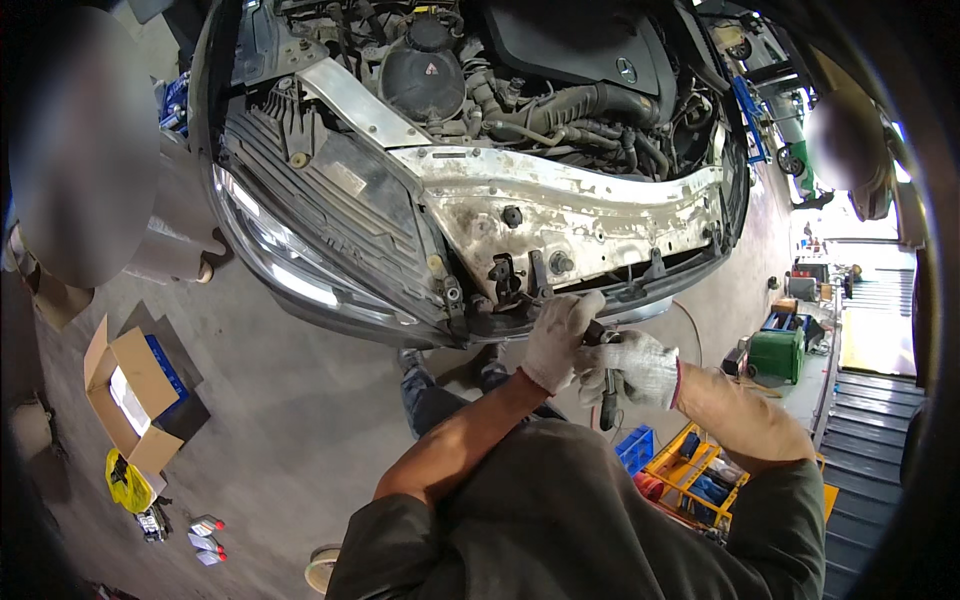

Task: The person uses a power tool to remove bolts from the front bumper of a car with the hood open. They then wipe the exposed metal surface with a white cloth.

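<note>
Both my hands wear white work gloves and meet just in front of the car's nose. My right hand [640, 370] is closed around a dark hand tool [609, 408], whose black handle points down below the fingers. My left hand [562, 340] is closed at the upper end of that tool, its fingers beside the dark head between the gloves. The exact kind of tool is hidden by the gloves. Right behind my hands lies the worn silver front panel [590, 205], with a black latch piece [505, 275] near its lower edge.
The engine bay [530, 100] is uncovered, with a headlight [275, 240] on its left. On the floor at left are an opened cardboard box [125, 390], a yellow bag [127, 485] and several bottles [207, 540]. A yellow tool cart [690, 470] and green bin [777, 355] stand right. A person [175, 220] is at left.
</note>
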`<state>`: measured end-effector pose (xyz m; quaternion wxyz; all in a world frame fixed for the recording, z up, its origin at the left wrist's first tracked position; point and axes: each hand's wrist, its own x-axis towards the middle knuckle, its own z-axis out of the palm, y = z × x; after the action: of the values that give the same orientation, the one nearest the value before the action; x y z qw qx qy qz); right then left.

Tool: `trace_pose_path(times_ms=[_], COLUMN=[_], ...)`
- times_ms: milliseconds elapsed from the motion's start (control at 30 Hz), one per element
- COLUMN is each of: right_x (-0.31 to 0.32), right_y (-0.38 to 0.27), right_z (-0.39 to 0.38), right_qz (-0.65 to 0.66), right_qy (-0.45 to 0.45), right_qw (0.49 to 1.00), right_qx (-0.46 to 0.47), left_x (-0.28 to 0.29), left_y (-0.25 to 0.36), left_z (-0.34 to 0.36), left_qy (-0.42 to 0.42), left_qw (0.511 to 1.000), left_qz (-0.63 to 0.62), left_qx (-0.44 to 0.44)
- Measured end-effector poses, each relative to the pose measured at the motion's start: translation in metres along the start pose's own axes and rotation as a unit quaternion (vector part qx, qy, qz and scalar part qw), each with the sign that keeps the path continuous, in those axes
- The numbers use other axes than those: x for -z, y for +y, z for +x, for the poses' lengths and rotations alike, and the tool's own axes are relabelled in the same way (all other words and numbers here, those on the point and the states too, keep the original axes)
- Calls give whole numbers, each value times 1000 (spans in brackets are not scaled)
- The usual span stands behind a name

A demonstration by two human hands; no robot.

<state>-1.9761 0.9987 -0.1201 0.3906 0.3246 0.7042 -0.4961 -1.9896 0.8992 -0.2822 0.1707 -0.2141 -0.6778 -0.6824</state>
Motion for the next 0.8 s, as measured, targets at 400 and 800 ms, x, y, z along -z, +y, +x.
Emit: trace_pose_path(times_ms=[400,800], right_x=[-5,7], right_y=[-11,-21], right_z=[4,8], right_qz=[15,-55], right_qy=[85,-10], right_qw=[996,998], right_qx=[-24,2], left_x=[-4,1], left_y=[0,2], left_z=[-9,5], left_qy=[29,44], left_qw=[998,999], left_qz=[59,18], left_qx=[-2,-6])
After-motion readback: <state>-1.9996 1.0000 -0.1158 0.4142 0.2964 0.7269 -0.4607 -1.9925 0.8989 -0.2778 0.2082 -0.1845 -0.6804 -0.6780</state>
